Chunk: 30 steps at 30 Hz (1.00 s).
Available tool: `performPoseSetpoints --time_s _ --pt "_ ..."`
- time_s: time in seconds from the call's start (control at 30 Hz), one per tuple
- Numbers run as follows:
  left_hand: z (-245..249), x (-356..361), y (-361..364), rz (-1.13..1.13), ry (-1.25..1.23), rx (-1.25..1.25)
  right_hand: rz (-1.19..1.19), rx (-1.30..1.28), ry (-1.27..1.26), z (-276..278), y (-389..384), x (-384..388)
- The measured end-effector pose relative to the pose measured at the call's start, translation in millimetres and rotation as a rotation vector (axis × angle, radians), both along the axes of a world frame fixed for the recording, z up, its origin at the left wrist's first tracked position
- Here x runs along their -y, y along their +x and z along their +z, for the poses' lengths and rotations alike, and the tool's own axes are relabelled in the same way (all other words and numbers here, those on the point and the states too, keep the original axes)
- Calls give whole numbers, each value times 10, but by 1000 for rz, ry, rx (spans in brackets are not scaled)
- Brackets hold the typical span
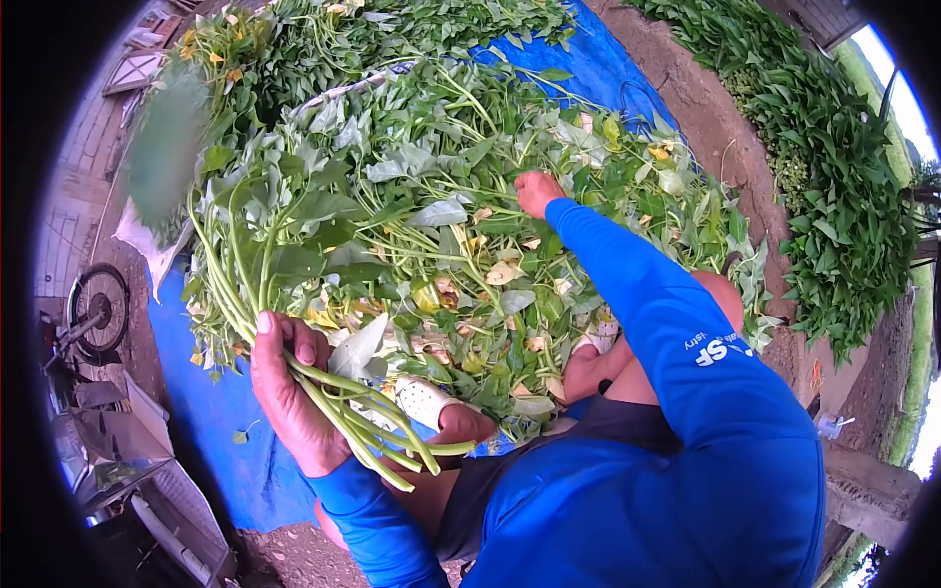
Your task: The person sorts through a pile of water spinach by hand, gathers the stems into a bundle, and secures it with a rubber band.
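My left hand (pixel 294 387) is closed round a bunch of water spinach (pixel 250 274). The cut stem ends stick out below the fist and the leaves fan out above it. Farther out, my right hand (pixel 537 193) is at the large heap of water spinach (pixel 431 211). Its fingers are curled together at a green stem that runs leftward from them; the fingertips are partly hidden. Yellow and brown leaves (pixel 505 271) are mixed into the heap.
A blue tarp (pixel 211 421) lies beneath the heap. More leafy bunches (pixel 833 196) are piled along the right. At the left are a wheel (pixel 100 312) and part of a vehicle. White clogs (pixel 423 402) on my feet touch the heap's near edge.
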<state>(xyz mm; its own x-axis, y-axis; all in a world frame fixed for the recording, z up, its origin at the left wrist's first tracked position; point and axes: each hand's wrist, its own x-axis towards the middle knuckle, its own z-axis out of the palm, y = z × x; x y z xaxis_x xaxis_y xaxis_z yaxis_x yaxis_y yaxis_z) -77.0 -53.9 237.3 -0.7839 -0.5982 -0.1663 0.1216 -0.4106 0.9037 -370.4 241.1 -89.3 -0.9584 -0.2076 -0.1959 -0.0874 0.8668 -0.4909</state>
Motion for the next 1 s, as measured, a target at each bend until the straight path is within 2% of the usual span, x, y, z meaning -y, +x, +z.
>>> performPoseSetpoints --time_s 0.17,0.27,0.37,0.43,0.47,0.57,0.63,0.73,0.83,0.87,0.97,1.0 --pt "-84 30 -42 -20 -24 51 43 139 157 123 167 247" --pt "-61 72 -30 -15 -17 81 360 154 277 17 -148 92" --pt "-28 77 -20 -5 7 71 234 144 38 503 -207 4" --pt "1 69 2 -10 6 64 131 153 -157 629 -283 -132" --pt "43 42 14 -11 -1 82 114 113 -118 661 -274 -132" --pt "110 14 27 -38 -22 31 56 -43 4 405 -103 -62" --pt "188 -21 67 -53 -23 13 50 -38 19 -113 -13 -15" --pt "137 -27 103 -9 -50 9 -73 68 181 -299 359 192" --pt "89 20 162 -15 -64 47 96 252 294 -36 392 200" --pt "83 37 165 -11 -65 55 209 211 304 -261 218 156" --pt "78 105 154 5 -59 46 233 261 218 810 137 143" --pt "75 125 147 9 -54 38 188 188 66 914 29 84"
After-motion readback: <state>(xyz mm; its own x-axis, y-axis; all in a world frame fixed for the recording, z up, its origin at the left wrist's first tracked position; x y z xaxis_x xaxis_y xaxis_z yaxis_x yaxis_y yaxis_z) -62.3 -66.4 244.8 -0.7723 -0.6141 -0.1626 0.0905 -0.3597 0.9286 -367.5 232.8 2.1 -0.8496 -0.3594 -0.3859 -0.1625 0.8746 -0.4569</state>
